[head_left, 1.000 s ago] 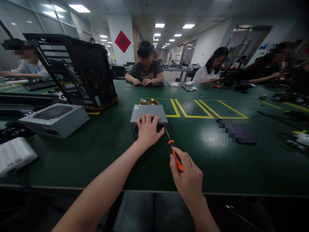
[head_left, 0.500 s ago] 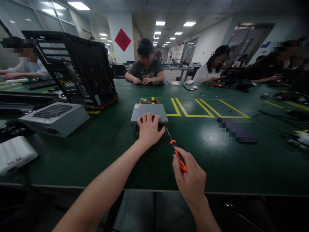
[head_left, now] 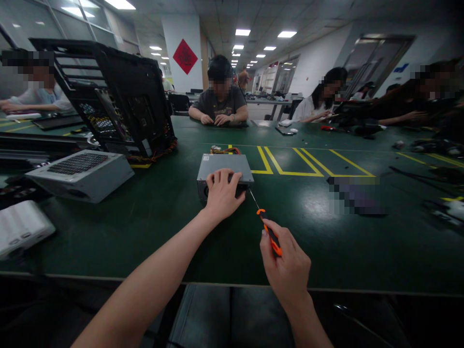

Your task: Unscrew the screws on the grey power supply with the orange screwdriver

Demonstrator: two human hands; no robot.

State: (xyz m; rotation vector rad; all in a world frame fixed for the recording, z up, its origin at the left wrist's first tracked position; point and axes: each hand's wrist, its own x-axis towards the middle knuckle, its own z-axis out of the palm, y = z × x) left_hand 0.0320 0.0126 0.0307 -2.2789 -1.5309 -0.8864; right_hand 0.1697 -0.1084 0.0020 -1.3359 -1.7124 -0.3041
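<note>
A grey metal power supply box (head_left: pixel 228 164) sits on the green table, with a bundle of coloured wires (head_left: pixel 226 151) behind it. My left hand (head_left: pixel 223 193) grips its near side, fingers bent over the top edge and thumb near the right corner. In my right hand (head_left: pixel 284 253) is an orange and black screwdriver (head_left: pixel 268 229), held by the handle. Its thin shaft points up and left, and the tip meets the box's near face by the right corner. The exact contact spot is too small to make out.
A black computer case (head_left: pixel 119 101) and a second grey power supply (head_left: pixel 81 174) stand on the left, near a white device (head_left: pixel 23 229). A blurred flat object (head_left: pixel 357 195) and cables (head_left: pixel 442 179) lie right. People sit across the green table (head_left: pixel 163 241).
The view has shifted slightly. Both hands keep nearly the same place and hold, and the screwdriver tip remains at the box's right corner.
</note>
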